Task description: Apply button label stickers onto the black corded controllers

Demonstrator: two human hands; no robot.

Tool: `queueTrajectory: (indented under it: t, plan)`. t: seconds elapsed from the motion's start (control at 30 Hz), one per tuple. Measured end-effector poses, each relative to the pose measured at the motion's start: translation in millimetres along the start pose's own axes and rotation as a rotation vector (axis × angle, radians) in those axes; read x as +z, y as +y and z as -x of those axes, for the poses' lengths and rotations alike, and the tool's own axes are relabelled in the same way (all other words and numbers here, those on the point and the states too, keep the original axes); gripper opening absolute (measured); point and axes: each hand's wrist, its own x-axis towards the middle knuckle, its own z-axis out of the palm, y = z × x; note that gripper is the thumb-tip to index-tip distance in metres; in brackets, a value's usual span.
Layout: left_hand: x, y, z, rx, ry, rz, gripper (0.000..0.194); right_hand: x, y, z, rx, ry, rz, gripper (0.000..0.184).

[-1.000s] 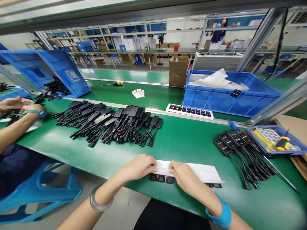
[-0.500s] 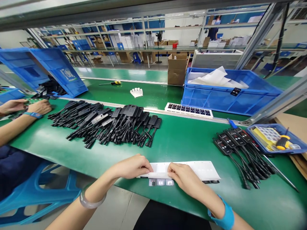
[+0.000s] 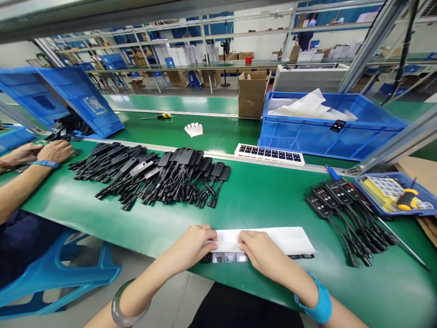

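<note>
Sheet: one, white, long, lying on the bench near its front edge, directly before the person. Labels: small, three greyish and glossy, showing in a row under the sheet's near edge between the hands; darker ones show beyond the right hand.

Left hand: at the sheet's left part, fingers and thumb pinching its near edge. Right hand: near the middle, fingers bent, pinching the same edge.

Units: black, cabled, one heap to the right, button faces up. Tray: blue, just beside that heap.

Second heap: black cabled units, many, left of centre. Label strip: white, dark squares, in front of the crate. Crate: blue, containing white paper. Glove: white, behind the second heap.
</note>
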Motion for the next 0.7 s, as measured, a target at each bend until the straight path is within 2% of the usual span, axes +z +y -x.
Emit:
queueTrajectory:
  t: [0.13,0.23,0.33,0.47,0.63,0.7]
  plan:
    - [-2.9,-1,0,0.017,-0.030,0.035,0.012,-2,6,6,-0.023,0.031,-0.094,0.011]
    - [-0.1,-4,2,-0.030,0.001,0.005,0.011,-10,13,16,-0.038,-0.001,-0.057,0.012]
    - [7.4,-8,3,-0.088,0.065,-0.037,0.016,-18,18,21,0.022,-0.047,0.039,0.021]
    - [15.5,-10,2,-0.146,0.144,-0.042,0.015,-20,20,19,0.123,-0.048,0.136,0.019]
    - [14.9,-12,1,-0.138,0.149,-0.025,0.015,-30,35,28,0.020,-0.062,0.157,0.014]
    - [14.1,-12,0,-0.142,0.155,-0.040,0.014,-33,40,33,0.021,-0.071,0.188,0.015]
